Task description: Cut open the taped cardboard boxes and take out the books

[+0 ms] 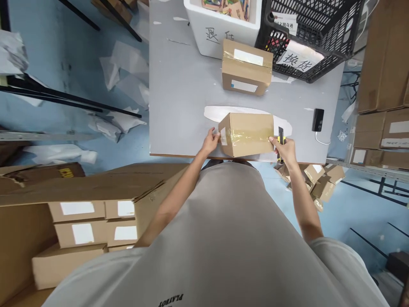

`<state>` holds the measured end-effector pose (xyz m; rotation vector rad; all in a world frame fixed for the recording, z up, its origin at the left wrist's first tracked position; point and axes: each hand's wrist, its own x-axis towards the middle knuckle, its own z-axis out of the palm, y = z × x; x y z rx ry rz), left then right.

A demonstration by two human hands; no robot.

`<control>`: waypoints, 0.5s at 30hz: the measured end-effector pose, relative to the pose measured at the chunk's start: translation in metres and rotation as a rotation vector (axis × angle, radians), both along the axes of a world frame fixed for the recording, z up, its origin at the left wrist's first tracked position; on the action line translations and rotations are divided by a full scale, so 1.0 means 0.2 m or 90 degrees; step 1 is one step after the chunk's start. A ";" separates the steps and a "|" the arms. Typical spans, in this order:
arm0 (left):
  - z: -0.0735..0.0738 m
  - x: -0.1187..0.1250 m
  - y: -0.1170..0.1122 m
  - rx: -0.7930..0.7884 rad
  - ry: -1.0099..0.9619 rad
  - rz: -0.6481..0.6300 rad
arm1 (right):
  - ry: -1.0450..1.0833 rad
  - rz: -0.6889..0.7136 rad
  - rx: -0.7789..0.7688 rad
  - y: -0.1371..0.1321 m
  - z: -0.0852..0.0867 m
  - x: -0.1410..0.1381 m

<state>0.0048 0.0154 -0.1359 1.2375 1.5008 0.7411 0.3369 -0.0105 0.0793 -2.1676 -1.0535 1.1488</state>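
A taped brown cardboard box [247,133] lies on the grey table [182,98] near its front edge. My left hand [211,141] presses against the box's left end, fingers curled on its corner. My right hand [285,150] touches the box's right end while gripping a yellow and black utility knife [280,135], whose blade end points away from me. A second taped box [246,67] with white labels sits farther back on the table.
A white foam bin [223,32] and a black plastic crate [315,36] stand at the table's far edge. A small black device [318,120] with a cable lies at the right. Stacked cartons [92,221] fill the floor at left; more boxes sit on shelving [380,132] at right.
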 end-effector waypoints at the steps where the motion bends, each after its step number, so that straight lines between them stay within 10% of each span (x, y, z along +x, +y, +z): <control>1: -0.01 0.04 0.01 -0.033 -0.010 -0.019 | -0.024 0.000 -0.001 0.00 0.02 0.00; 6: 0.08 0.02 0.07 -0.073 -0.037 -0.010 | -0.103 0.043 -0.001 -0.02 0.01 -0.07; 15: 0.63 -0.07 0.23 0.102 -0.112 -0.133 | -0.375 0.148 0.008 -0.14 0.12 -0.24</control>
